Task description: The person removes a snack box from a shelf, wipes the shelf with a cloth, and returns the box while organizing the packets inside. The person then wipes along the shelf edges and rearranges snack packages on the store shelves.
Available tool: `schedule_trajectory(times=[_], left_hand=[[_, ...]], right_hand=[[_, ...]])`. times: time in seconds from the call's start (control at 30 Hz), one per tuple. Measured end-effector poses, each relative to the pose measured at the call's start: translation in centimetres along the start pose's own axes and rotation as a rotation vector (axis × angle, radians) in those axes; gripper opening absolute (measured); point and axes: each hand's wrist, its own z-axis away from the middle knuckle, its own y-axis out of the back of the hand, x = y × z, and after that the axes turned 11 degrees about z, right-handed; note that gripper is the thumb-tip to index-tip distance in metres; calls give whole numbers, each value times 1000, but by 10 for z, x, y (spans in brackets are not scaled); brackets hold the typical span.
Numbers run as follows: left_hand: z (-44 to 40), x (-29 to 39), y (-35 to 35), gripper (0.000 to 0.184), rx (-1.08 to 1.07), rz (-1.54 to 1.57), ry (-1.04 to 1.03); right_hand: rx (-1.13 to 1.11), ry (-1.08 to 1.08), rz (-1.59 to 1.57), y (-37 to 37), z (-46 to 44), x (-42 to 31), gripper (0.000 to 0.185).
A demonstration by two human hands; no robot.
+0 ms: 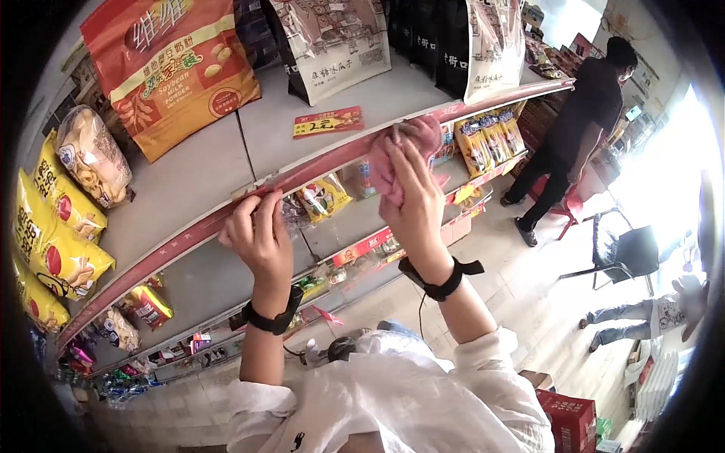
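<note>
My right hand (418,196) grips a crumpled pink cloth (382,167) and presses it against the red shelf-edge strip (325,167). Farther left along that strip, my left hand (260,235) has its fingers closed at the edge, the tips pinching its upper side. A red and yellow price card (328,122) marked 2元 lies on the upper shelf (196,177), behind the strip. On the shelf below, between my hands, sits a small yellow snack packet (323,198).
An orange soybean milk powder bag (170,72) and a white-and-black bag (332,49) stand on the upper shelf. Yellow snack bags (64,253) fill its left end. At right, a person (578,121) stands near a black chair (623,245). A red box (566,419) sits on the floor.
</note>
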Motion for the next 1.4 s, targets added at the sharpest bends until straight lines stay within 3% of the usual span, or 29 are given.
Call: schedule_trajectory(times=[0.17, 0.3, 0.33, 0.37, 0.47, 0.67, 0.77, 0.87, 1.07, 1.4], left_hand=[[-1, -2, -1, 15, 13, 39, -18], [-2, -1, 2, 16, -8, 50, -12], [-3, -1, 2, 16, -11, 59, -17], [-3, -1, 2, 18, -14, 54, -21], [-3, 1, 5, 22, -37, 63, 4], [-4, 4, 6, 21, -27, 101, 27], [-11, 6, 22, 33, -169, 166, 59], [-12, 3, 41, 40, -134, 199, 51], [-11, -19, 59, 44, -81, 156, 67], [-14, -26, 61, 46, -237, 181, 7]], right_hand=[[-132, 186, -105, -10, 13, -52, 70], [-133, 208, -2, -10, 10, -29, 63], [-32, 251, 69, -12, 10, -13, 61], [-78, 129, 83, -3, 7, -12, 61], [-8, 69, 117, -2, 3, 8, 57], [-38, 163, -51, -16, 9, -39, 54], [-84, 237, -140, -17, 8, -67, 61], [-89, 261, -177, -21, 5, -81, 63], [-154, 205, -160, -19, 8, -79, 61], [-53, 194, -96, -19, 11, -66, 52]])
